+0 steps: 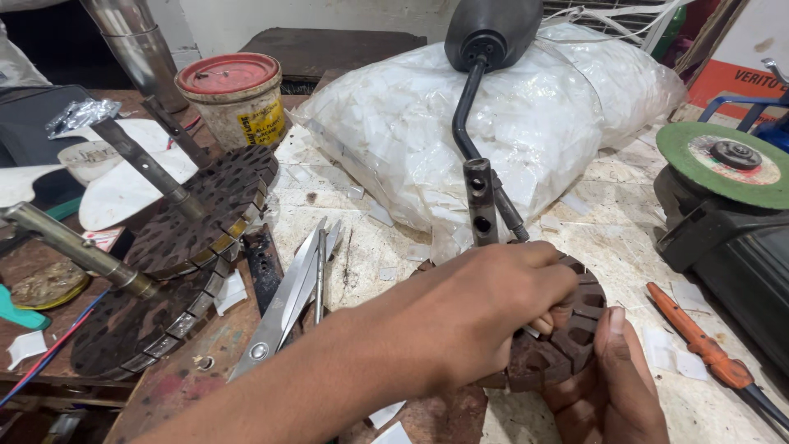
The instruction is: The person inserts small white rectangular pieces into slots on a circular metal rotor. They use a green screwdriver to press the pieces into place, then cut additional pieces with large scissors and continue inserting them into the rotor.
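A rusty brown slotted rotor core (567, 341) with a steel shaft (481, 201) standing up from it sits at the near right of the bench. My left hand (485, 308) reaches across from the left and rests on top of the core, fingers curled over a small pale slip at its slots. From below, my right hand (612, 378) cups the core's near right rim, thumb up along the edge.
Two more slotted cores on shafts (201, 218) lie at the left. Scissors (283, 300) and a metal rod lie mid-bench. A bag of white paper pieces (460, 123) lies behind, with a black mirror (491, 33) on it. Red-lidded tin (234, 94), grinder disc (723, 164), orange screwdriver (699, 345).
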